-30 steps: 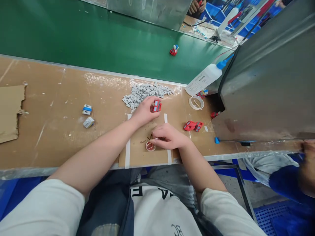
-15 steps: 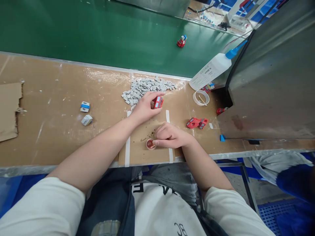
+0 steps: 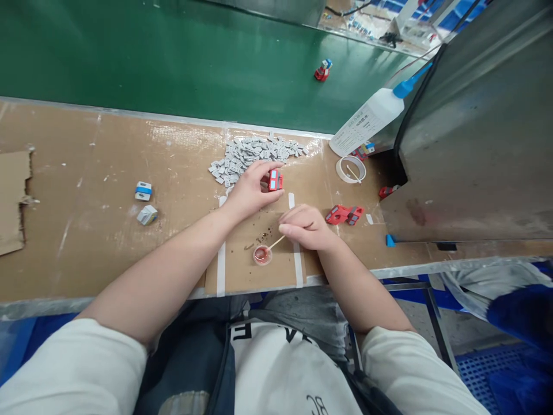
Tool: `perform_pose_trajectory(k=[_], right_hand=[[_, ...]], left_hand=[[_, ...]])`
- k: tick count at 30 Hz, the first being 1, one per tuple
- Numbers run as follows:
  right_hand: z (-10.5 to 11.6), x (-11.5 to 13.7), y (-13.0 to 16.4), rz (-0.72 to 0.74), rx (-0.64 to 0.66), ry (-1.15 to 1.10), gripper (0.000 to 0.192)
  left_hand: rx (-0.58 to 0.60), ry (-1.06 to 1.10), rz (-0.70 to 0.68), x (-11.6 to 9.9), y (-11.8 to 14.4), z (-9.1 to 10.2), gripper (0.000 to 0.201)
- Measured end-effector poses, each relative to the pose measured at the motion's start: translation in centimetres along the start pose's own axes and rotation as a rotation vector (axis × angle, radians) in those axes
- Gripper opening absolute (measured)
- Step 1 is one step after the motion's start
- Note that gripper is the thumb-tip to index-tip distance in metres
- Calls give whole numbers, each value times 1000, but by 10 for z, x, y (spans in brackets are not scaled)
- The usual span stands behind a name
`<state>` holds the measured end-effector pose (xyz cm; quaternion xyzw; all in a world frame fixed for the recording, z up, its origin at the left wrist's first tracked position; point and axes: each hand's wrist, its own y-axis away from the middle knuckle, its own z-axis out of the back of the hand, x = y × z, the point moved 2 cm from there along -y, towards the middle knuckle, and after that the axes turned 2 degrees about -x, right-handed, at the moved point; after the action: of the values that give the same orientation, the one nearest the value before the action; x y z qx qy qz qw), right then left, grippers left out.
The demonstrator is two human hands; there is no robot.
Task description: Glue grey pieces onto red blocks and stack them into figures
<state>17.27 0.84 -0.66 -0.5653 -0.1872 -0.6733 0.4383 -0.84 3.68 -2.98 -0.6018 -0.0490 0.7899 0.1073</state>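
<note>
My left hand [image 3: 253, 190] is closed on a small red toy car [image 3: 275, 180] with pale blue windows, gripped between thumb and fingers in front of a heap of small grey pieces [image 3: 254, 154]. My right hand [image 3: 306, 226] pinches a thin wooden stick [image 3: 276, 242]. The stick's lower end reaches into a small round cup [image 3: 262, 255] of red liquid on the cardboard. Dark specks lie just beyond the cup. To the right of my right hand, two red toy parts [image 3: 344, 215] rest side by side.
A white bottle with a blue nozzle [image 3: 367, 122] leans at the right, behind a tape ring [image 3: 351, 169] with a stick in it. Two white-and-blue pieces [image 3: 143, 191] lie left. A red toy [image 3: 322, 70] stands on the green surface [image 3: 173, 63]. A metal housing [image 3: 475, 144] borders the right.
My right hand has lifted slightly up and to the right, so more of the stick shows above the cup. My left hand still holds the red toy car in nearly the same place.
</note>
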Motion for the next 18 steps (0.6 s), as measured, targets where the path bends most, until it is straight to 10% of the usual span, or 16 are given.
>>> perform_pose_trajectory(k=[7, 18], right_hand=[[30, -18, -1, -36, -951, 22, 78], [35, -20, -6, -217, -917, 254, 76]], left_hand=[[46, 28, 52, 2, -1, 0, 44], [64, -128, 4, -3, 2, -1, 37]])
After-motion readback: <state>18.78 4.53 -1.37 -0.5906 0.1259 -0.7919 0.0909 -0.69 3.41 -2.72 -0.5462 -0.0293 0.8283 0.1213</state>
